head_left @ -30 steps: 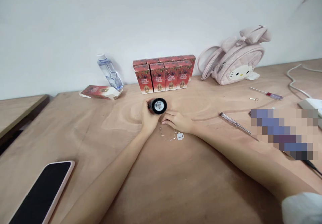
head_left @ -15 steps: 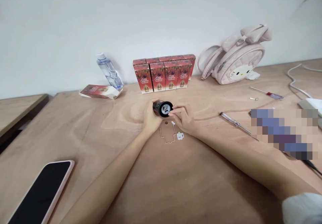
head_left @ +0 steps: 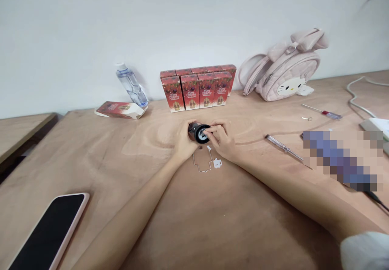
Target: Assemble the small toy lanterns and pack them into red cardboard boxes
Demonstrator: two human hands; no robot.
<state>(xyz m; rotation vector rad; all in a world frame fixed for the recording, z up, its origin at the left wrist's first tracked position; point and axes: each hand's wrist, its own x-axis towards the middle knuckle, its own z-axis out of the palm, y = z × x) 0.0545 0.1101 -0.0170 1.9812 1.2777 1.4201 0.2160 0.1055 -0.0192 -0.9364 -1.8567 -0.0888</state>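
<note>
My left hand (head_left: 184,142) is wrapped round a small dark cylindrical object (head_left: 200,134), whose open round end with a silvery inside faces me. At that opening, the thumb and fingertips of my right hand (head_left: 223,140) are pinched together; what they hold, if anything, is too small to make out. Just below on the wooden table lie a thin bent wire frame (head_left: 203,170), a small white plate (head_left: 217,163) and a tiny dark round piece (head_left: 201,147).
Red boxes (head_left: 191,94) stand at the back beside a pink bag (head_left: 288,75). A bottle (head_left: 132,86) and an open red box (head_left: 117,110) are back left, a phone (head_left: 51,229) front left. Screwdrivers (head_left: 281,145), a blurred-out item (head_left: 343,160) and a white cable (head_left: 354,98) occupy the right.
My right fingertips have moved up and inward over the opening of the dark object. The object's open end has shifted slightly to the right and down.
</note>
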